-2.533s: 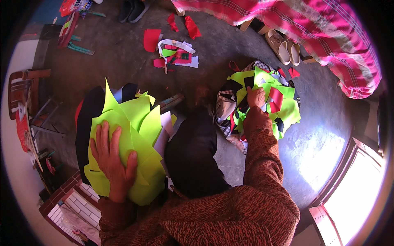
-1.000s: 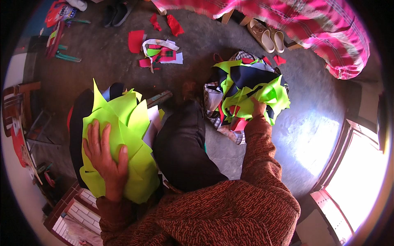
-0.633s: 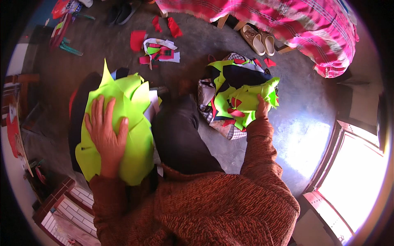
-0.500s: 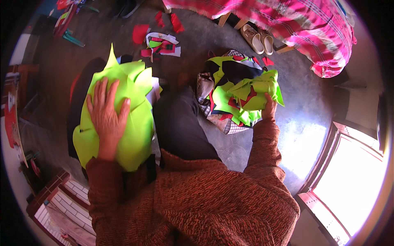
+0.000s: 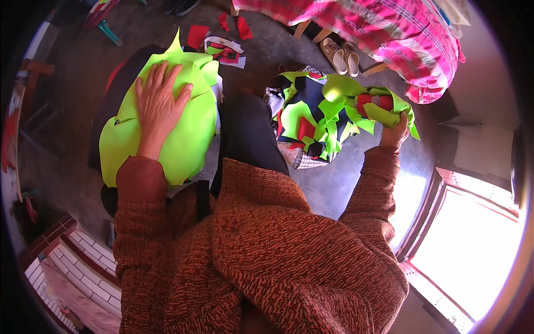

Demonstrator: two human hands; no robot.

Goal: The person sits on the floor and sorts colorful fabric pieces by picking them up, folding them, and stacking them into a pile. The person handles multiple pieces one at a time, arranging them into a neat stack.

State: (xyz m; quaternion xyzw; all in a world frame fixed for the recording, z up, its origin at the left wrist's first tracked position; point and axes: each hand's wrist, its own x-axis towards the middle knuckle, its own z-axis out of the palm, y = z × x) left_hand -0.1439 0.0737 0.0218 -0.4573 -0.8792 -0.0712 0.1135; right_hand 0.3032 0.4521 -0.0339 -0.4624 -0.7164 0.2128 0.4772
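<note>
My left hand [image 5: 159,103] lies flat with fingers spread on a stack of neon yellow-green fabric pieces [image 5: 181,147], which rests on something dark at my left. Out to the right, my right hand [image 5: 395,131] grips a bunch of neon green fabric scraps [image 5: 384,114] with some red among them. That bunch is lifted at the right side of a checked cloth bag [image 5: 311,161], full of neon green, navy and red scraps [image 5: 303,119]. Strips from the held bunch seem to trail toward the heap. My right thumb shows; the other fingers are mostly hidden.
Red and mixed scraps [image 5: 225,51] lie on the grey floor ahead. A pair of beige clogs [image 5: 340,57] sits by a bed with a pink plaid cover [image 5: 356,28]. Turquoise legs of a small stool [image 5: 110,33] show at far left. A bright opening [image 5: 467,245] glows at right.
My right hand has moved right with the green scraps, drawing them off the heap and baring more navy and red pieces. My left hand stays flat on the stack while the view shifts slightly.
</note>
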